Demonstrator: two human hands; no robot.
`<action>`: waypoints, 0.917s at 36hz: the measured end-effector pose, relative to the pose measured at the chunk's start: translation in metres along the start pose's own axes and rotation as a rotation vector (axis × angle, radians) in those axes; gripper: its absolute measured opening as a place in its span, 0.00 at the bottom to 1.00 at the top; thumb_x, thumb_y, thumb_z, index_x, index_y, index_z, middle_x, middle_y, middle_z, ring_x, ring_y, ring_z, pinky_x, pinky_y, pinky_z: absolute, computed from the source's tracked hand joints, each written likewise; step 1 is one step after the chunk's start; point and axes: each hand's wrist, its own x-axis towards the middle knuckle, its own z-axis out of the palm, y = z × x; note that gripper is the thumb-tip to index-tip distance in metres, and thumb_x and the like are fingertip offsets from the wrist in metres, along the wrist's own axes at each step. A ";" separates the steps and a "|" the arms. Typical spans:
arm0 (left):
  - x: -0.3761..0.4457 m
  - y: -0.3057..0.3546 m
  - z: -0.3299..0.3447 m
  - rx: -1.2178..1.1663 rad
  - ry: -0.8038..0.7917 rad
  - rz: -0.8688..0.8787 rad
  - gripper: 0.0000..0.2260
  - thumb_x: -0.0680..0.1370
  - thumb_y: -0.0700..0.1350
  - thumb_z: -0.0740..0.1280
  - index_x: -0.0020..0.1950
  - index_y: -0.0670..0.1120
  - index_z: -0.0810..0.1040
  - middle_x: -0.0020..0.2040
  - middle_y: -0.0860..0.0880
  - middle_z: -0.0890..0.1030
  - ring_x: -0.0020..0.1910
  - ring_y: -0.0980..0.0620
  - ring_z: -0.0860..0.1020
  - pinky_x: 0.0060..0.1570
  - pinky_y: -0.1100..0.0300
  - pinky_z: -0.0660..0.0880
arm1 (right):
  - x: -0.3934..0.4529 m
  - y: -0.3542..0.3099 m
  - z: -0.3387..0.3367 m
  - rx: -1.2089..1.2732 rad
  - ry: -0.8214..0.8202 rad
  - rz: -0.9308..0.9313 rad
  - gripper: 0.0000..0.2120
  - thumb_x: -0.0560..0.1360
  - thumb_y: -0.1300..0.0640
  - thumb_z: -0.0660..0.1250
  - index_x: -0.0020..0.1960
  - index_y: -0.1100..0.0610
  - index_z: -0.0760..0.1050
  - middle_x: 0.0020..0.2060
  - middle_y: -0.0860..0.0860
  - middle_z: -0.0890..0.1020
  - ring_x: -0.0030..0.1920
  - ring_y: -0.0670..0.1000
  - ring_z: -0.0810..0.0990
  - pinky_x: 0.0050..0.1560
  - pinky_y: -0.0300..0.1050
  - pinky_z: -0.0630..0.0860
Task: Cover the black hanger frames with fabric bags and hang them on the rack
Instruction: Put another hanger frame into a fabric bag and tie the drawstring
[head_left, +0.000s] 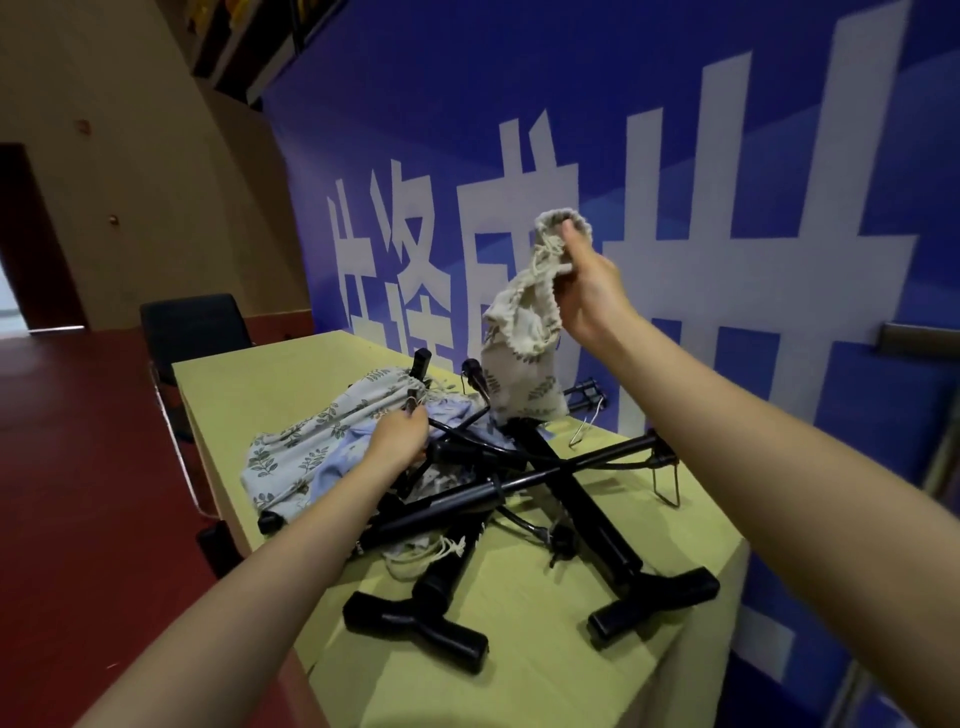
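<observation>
A person's right hand (584, 283) lifts a beige leaf-print fabric bag (524, 332) by its drawstring mouth, fingers pinched round the cloth, above a yellow-green table (545, 670). The left hand (400, 439) grips a thin black hanger frame (457, 431) amid the collapsed black rack (566, 488), beside more printed bags (306, 441).

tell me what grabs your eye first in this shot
The right hand holds a beige leaf-print fabric bag up by its drawstring mouth, above the yellow table. Below it sprawls a tangle of black hanger frames, where the left hand grips one bar beside more leaf-print bags. A blue banner with white characters fills the wall behind.
</observation>
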 end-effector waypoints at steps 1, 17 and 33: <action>-0.006 0.002 -0.003 0.009 -0.016 -0.005 0.17 0.84 0.48 0.50 0.40 0.43 0.69 0.33 0.47 0.69 0.35 0.47 0.70 0.36 0.56 0.62 | -0.007 -0.003 0.003 0.004 -0.011 -0.022 0.09 0.78 0.56 0.67 0.47 0.62 0.77 0.37 0.55 0.81 0.38 0.53 0.80 0.50 0.51 0.78; -0.146 0.133 -0.069 -0.655 0.204 0.450 0.11 0.81 0.45 0.57 0.48 0.47 0.79 0.44 0.52 0.78 0.40 0.57 0.77 0.37 0.65 0.74 | -0.120 -0.084 0.036 -0.421 -0.182 -0.333 0.10 0.77 0.52 0.68 0.46 0.61 0.78 0.36 0.53 0.82 0.38 0.51 0.81 0.43 0.48 0.78; -0.264 0.172 0.041 -0.880 -0.402 0.390 0.20 0.82 0.58 0.55 0.65 0.50 0.78 0.59 0.50 0.82 0.59 0.52 0.80 0.64 0.51 0.73 | -0.228 -0.092 -0.071 -0.470 -0.001 -0.089 0.14 0.79 0.49 0.64 0.51 0.59 0.81 0.44 0.56 0.86 0.47 0.54 0.86 0.54 0.53 0.81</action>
